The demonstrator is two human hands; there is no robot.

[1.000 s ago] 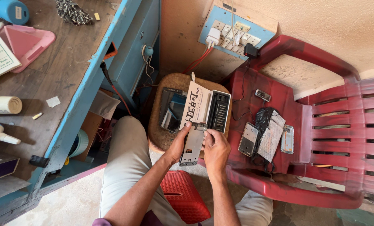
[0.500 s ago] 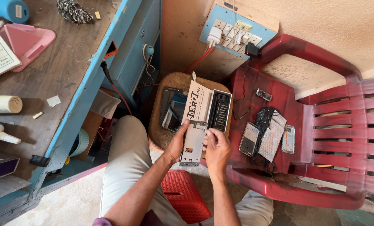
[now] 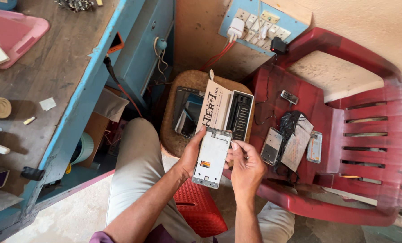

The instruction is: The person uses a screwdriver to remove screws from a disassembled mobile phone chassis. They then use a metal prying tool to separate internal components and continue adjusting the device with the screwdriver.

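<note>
Holding a white rectangular phone chassis with its back cover off [image 3: 212, 157], the left hand [image 3: 193, 153] cups the unit along its left long edge, fingers wrapped behind it. The right hand [image 3: 246, 166] is closed in a pinch on a thin, pale tool or part (too small to identify) whose tip sits at the chassis's upper right edge.

Position of the chassis: between the two hands, above the person's knees and a red plastic stool [image 3: 198, 209], just in front of a round brown wooden stool top [image 3: 183, 135]. Its long axis runs away from the body, tilted slightly to the right at the far end. The left hand touches it along most of its length; the right hand meets it only near the far corner.

Surroundings: an open cream-and-black screwdriver kit box [image 3: 228, 112] and a dark phone screen panel [image 3: 187, 112] lie on the wooden stool top. A red plastic chair [image 3: 358, 148] to the right carries several phone parts [image 3: 291, 139]. A blue-edged wooden workbench [image 3: 52, 72] stands to the left.
</note>
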